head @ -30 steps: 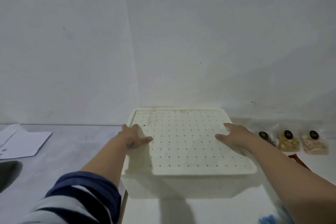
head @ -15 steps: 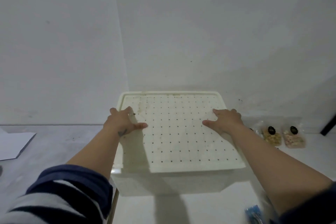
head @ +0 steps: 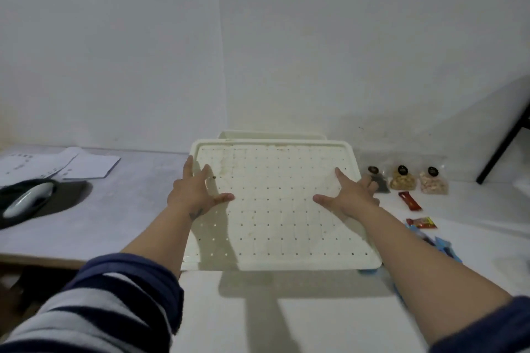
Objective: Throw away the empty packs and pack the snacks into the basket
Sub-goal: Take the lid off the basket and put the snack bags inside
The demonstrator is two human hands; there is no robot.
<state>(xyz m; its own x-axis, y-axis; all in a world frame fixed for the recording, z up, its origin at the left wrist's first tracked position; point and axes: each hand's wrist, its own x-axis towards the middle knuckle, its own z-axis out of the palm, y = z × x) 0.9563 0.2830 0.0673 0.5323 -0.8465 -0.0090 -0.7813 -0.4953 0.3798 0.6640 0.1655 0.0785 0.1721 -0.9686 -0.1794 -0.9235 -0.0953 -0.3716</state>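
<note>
A white basket [head: 275,209] with a grid of small holes is in the middle of the head view, its flat holed face toward me. It is lifted off the white table and casts a shadow below. My left hand [head: 198,192] grips its left edge, thumb on the holed face. My right hand [head: 350,195] grips the right edge the same way. To the right lie three clear snack bags [head: 403,179] with round black labels, a red bar [head: 410,200], a red and yellow pack [head: 421,223] and blue packs [head: 444,246].
On the grey desk at left sit a computer mouse [head: 27,199] on a dark pad and loose papers [head: 57,166]. A black bar [head: 504,140] leans against the wall at the far right. The desk's front edge [head: 43,259] drops off at lower left.
The basket has come up off the table and tipped its holed face toward me. Both hands stayed on its sides, now spread wider. More snacks show at the right.
</note>
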